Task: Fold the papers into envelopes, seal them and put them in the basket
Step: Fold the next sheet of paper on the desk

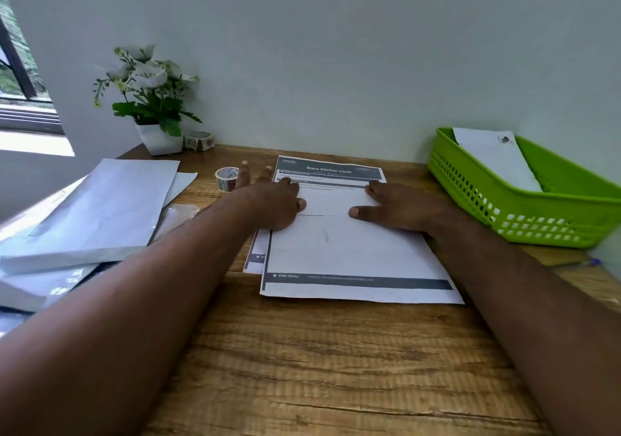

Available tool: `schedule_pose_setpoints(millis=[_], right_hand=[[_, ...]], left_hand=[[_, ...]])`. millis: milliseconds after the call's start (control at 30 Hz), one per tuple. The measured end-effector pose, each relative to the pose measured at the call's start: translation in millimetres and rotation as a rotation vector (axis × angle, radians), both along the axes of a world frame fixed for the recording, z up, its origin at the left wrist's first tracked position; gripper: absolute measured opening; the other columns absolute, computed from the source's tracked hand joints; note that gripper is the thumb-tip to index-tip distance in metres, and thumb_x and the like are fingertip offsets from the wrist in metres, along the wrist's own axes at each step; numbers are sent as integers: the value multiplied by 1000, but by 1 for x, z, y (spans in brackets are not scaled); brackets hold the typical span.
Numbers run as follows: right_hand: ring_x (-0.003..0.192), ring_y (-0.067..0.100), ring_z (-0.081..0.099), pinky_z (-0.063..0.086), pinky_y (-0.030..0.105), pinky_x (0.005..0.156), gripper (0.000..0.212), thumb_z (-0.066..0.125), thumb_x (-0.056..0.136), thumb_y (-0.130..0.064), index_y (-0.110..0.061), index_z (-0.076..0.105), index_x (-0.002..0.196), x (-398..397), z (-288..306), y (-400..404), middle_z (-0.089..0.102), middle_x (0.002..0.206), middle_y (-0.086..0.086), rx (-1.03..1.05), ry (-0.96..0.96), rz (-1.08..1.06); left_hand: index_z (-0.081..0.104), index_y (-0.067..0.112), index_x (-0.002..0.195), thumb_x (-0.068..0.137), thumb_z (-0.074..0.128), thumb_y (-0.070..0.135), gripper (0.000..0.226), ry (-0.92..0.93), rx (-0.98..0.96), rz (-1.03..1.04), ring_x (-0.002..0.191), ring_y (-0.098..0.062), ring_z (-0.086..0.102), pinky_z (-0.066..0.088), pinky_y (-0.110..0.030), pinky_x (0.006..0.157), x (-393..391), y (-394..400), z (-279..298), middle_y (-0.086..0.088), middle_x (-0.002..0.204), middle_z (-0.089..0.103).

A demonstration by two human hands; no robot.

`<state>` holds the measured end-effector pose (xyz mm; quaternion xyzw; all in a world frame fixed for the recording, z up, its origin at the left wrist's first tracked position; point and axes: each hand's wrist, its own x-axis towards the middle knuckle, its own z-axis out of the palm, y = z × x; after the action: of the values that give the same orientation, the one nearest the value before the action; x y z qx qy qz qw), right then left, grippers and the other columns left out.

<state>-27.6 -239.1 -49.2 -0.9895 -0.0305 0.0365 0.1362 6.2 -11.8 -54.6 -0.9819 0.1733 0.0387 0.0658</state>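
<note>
A printed white paper (349, 254) with dark header and footer bars lies flat on the wooden table (319, 368), on top of another sheet whose edge shows at its left. My left hand (268, 200) rests flat on the paper's upper left with fingers spread. My right hand (396, 205) presses flat on its upper right. A green plastic basket (524, 214) stands at the right and holds a white folded envelope (494, 157) with a small sticker. A roll of sticker tape (226, 178) sits just left of my left hand.
A ream of white paper (90, 210) and loose sheets lie at the left. A potted white flower (151, 99) and a second tape roll (200, 140) stand at the back left by the wall. A pen (571, 262) lies below the basket.
</note>
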Motion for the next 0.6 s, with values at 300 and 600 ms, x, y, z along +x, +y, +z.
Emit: schedule_pose_setpoints(millis=[300, 600], right_hand=[[146, 12, 17, 16, 49, 117, 89, 52, 71, -77, -37, 29, 146, 7, -15, -4, 24, 156, -12, 37, -197, -21], [132, 14, 42, 31, 43, 112, 86, 57, 66, -76, -34, 42, 140, 10, -15, -3, 46, 144, -9, 142, -182, -3]], left_hand=[[25, 41, 142, 92, 58, 38, 60, -105, -464, -24, 138, -27, 33, 1, -65, 112, -3, 4, 4, 8, 127, 57], [6, 35, 153, 95, 38, 23, 68, -26, -274, -62, 146, -33, 15, -9, -59, 112, -5, -11, 5, -6, 158, 23]])
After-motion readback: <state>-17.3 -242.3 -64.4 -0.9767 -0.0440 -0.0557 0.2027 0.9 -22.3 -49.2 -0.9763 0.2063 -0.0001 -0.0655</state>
